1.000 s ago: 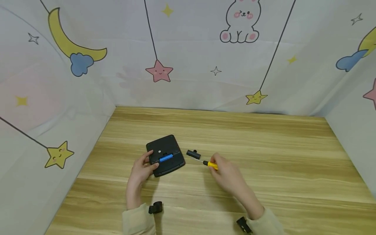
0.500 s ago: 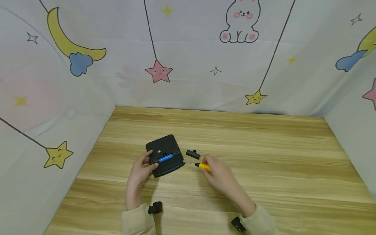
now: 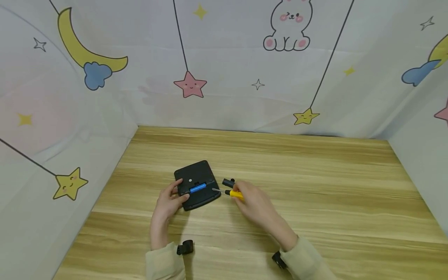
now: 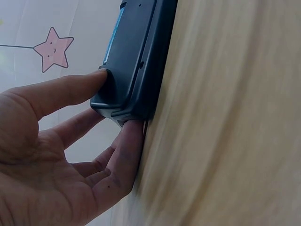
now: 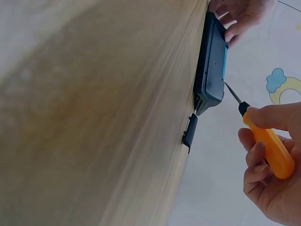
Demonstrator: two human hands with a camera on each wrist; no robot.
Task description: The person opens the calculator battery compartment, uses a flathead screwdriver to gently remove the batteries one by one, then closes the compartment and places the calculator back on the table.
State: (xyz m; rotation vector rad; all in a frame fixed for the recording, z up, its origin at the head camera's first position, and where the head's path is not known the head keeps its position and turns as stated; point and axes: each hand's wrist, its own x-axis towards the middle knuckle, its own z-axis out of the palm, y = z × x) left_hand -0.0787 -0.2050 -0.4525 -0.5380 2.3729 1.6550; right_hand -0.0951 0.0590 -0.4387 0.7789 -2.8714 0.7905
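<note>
A flat black device (image 3: pixel 196 173), which looks like a calculator, lies back side up with its battery slot uncovered. In the slot sits a blue battery (image 3: pixel 198 188). My left hand (image 3: pixel 168 202) grips the device's left edge; in the left wrist view its thumb (image 4: pixel 70 92) presses on the back and fingers reach under the edge. In my right hand (image 3: pixel 257 204) is a screwdriver with a yellow handle (image 5: pixel 270 148). The screwdriver's tip is over the device's right part, close to the battery; whether it touches is unclear. A small black battery cover (image 3: pixel 228 182) lies right of the device, partly behind the right hand.
All of this rests on a wood-grain table (image 3: pixel 315 175). A white cloth backdrop (image 3: pixel 227 105) with printed stars, moons and a rabbit encloses the back and both sides. Each sleeve cuff carries a small black mount.
My right hand has moved left with the screwdriver, bringing its tip from beside the battery cover to over the device's right edge. The left hand and device have stayed in place.
</note>
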